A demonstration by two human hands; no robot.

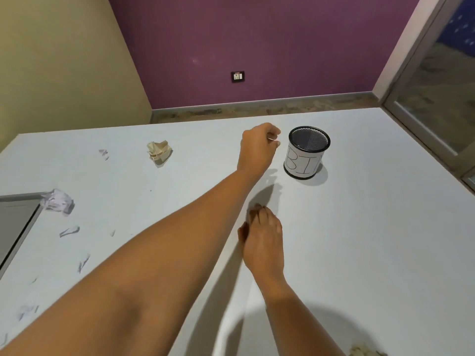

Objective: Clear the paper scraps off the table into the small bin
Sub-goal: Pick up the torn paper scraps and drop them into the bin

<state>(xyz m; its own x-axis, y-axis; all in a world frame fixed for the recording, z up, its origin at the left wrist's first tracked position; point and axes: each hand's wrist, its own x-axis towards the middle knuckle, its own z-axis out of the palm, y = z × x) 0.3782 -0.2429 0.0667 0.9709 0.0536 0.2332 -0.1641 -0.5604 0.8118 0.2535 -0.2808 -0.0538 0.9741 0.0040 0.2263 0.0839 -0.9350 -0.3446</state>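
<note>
The small bin (305,160), a black mesh cup with a white label reading "BIN", stands at the far right of the white table (372,227). My left hand (258,145) hovers just left of its rim and pinches a small paper scrap (274,142). My right hand (263,237) rests on the table nearer to me, fingers bent down against the surface; whether it holds anything is hidden. A cream crumpled paper (159,151) and a white crumpled paper (57,201) lie at the left, with several small torn scraps (69,231) around them.
A grey laptop corner (15,217) juts in at the left edge beside the white crumpled paper. Another crumpled piece (365,350) shows at the bottom edge. The table's far edge runs before a purple wall; a glass door is at the right.
</note>
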